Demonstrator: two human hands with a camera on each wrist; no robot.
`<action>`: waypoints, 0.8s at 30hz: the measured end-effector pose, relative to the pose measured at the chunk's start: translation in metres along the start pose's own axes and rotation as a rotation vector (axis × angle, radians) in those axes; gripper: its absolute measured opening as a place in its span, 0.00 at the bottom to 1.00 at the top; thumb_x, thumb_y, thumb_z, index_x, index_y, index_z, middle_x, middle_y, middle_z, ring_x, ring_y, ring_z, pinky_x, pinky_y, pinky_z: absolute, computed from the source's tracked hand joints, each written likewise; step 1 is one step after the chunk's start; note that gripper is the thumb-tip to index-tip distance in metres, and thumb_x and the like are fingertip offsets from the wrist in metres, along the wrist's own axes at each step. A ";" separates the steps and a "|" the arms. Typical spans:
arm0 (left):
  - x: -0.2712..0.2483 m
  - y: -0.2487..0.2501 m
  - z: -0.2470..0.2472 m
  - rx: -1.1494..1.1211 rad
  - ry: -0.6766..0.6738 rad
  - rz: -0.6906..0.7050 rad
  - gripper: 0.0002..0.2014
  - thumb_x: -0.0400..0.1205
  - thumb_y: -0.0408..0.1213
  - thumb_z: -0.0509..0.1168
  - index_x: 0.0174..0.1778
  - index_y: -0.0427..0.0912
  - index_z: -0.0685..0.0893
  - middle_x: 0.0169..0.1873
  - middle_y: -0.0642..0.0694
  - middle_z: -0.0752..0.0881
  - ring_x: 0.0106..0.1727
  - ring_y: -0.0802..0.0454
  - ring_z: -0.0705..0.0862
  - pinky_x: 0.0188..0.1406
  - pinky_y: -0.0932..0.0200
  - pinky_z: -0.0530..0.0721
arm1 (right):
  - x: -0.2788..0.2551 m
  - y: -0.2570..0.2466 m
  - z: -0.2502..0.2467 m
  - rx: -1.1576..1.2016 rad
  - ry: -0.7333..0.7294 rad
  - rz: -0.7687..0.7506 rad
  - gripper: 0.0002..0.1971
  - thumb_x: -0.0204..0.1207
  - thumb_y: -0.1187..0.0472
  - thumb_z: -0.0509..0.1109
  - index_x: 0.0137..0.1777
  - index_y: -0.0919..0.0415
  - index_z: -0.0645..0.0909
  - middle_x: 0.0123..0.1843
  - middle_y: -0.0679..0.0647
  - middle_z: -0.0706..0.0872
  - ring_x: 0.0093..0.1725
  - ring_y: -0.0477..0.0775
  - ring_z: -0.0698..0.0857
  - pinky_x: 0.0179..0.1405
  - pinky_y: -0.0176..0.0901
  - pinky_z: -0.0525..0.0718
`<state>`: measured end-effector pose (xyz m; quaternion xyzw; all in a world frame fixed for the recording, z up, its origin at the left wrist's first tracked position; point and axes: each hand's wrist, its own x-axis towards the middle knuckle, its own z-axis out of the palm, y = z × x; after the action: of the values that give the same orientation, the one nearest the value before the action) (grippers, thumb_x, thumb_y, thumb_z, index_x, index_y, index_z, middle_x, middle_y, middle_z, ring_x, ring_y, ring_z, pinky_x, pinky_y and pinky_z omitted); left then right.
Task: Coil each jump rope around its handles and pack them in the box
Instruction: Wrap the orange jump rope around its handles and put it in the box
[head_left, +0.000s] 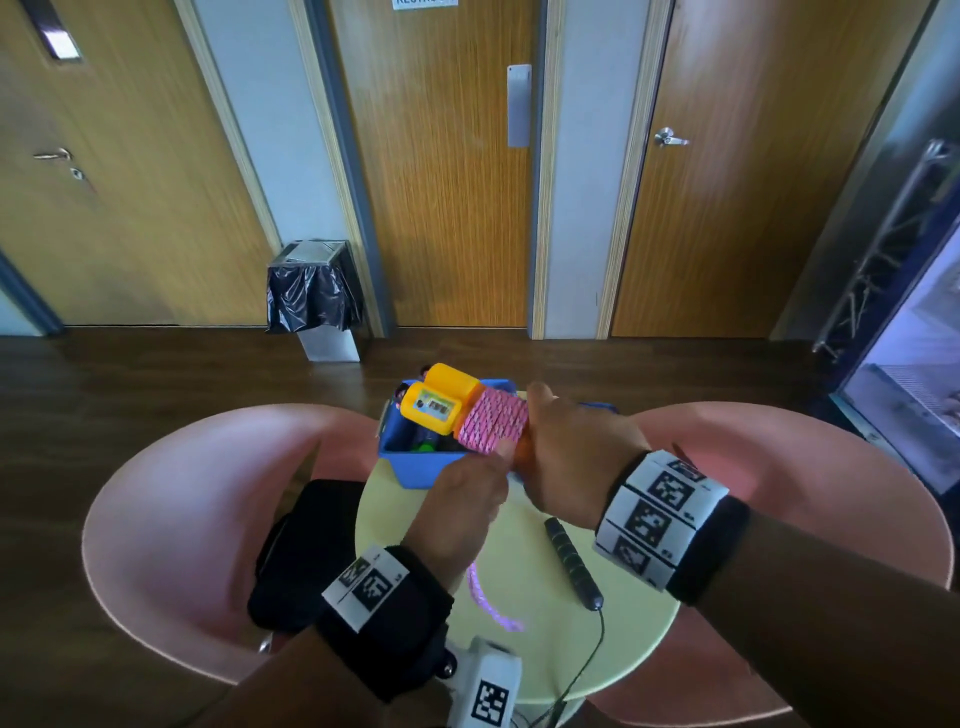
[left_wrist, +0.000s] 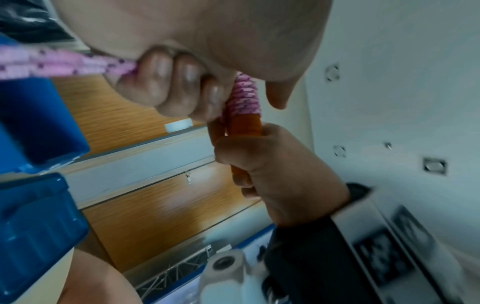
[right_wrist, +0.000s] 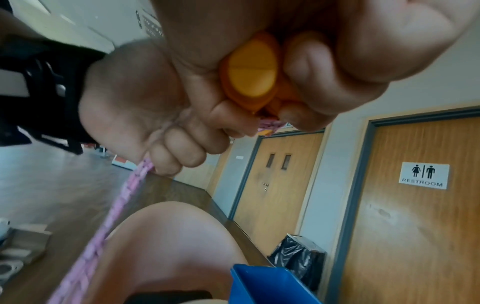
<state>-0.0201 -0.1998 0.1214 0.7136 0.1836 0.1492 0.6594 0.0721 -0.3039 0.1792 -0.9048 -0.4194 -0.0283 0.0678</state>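
Two pink chairs (head_left: 171, 525) flank a small round desk (head_left: 524, 571), pale yellow-green, with the blue box (head_left: 415, 465) at its far edge. The box already has things inside (dark shapes, too hidden to name), so some packing looks done. Above it the right hand (head_left: 566, 457) is closed round the orange handles (head_left: 436, 402) of the pink jump rope (head_left: 493, 426), whose turns lie tight around the handles' middle. The left hand (head_left: 462, 499) has its fingers (left_wrist: 179, 82) curled round the free tail of that rope, which runs down from the fist toward the desk; the coil looks nearly finished, with a short length left to wind before it goes in the box. On the desk lies a black handle (head_left: 571, 561) with a thin dark cord (head_left: 597, 639), apparently another rope, not yet coiled.
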 end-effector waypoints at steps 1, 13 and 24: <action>0.003 0.000 -0.009 0.017 0.028 -0.001 0.18 0.88 0.45 0.60 0.31 0.49 0.73 0.28 0.50 0.73 0.30 0.54 0.71 0.36 0.59 0.74 | 0.004 -0.006 0.003 0.054 -0.030 -0.010 0.29 0.70 0.52 0.74 0.65 0.58 0.64 0.48 0.52 0.83 0.44 0.56 0.87 0.43 0.51 0.88; 0.024 0.034 -0.105 -0.096 -0.028 0.086 0.34 0.90 0.50 0.50 0.15 0.53 0.77 0.15 0.56 0.71 0.21 0.57 0.65 0.24 0.60 0.62 | 0.045 -0.087 0.016 1.517 -0.133 0.417 0.14 0.84 0.49 0.65 0.52 0.61 0.83 0.36 0.62 0.88 0.33 0.58 0.87 0.29 0.42 0.85; 0.044 -0.005 -0.157 0.470 -0.173 0.297 0.11 0.87 0.41 0.62 0.41 0.50 0.86 0.30 0.59 0.83 0.34 0.65 0.79 0.35 0.68 0.74 | 0.073 -0.082 0.034 1.063 0.322 0.531 0.15 0.82 0.53 0.67 0.42 0.67 0.82 0.27 0.58 0.86 0.22 0.53 0.82 0.25 0.47 0.81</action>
<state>-0.0529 -0.0401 0.1285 0.8759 0.0500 0.1361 0.4601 0.0571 -0.1912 0.1613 -0.8052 -0.1208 0.0660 0.5769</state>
